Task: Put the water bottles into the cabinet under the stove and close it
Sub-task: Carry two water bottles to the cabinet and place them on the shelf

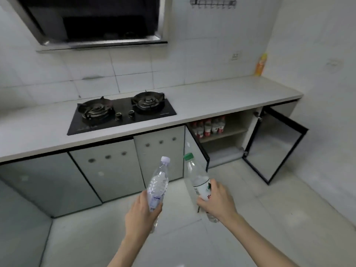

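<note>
Water bottles, white-capped bottle [158, 182] and green-capped bottle [198, 180], are gripped in left hand [141, 212] and right hand [216, 199], not yet stored; far-right cabinet [227, 135] stands open.

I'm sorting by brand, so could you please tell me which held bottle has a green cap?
The right bottle, in the right hand, has it; the left bottle, in the left hand, has a pale cap.
</note>
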